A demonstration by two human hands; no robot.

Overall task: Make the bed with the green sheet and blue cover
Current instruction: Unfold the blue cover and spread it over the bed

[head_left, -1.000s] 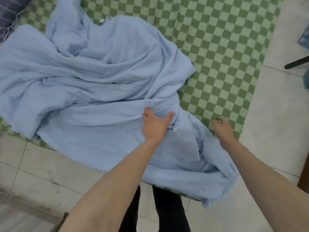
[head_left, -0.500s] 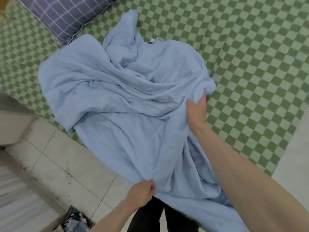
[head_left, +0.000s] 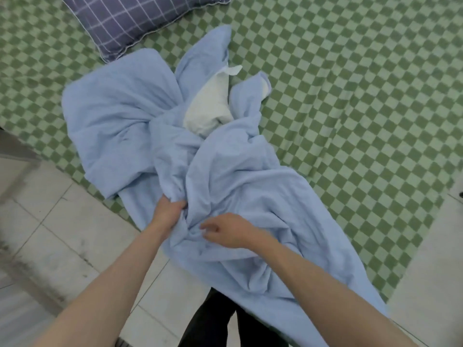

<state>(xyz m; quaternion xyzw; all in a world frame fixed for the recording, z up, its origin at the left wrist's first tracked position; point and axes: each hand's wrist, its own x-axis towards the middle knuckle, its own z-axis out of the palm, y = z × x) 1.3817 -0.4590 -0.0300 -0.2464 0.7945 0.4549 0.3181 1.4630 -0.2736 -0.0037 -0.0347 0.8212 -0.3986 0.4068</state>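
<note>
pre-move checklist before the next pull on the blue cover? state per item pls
1. Left hand grips the blue cover: ok, fingers bunch a fold.
2. Right hand has a grip: not ok, its fingers lie relaxed over the fabric and pinch nothing that shows.
3. Cover spread flat: not ok, it is twisted and bunched at mid-bed, and its near end hangs over the edge.
4. White filling inside the cover: not ok, it shows through an opening.
5. Green sheet flat: ok where visible.
6. Pillow apart from the cover: cannot tell, its corner lies right at the cover's edge.
</note>
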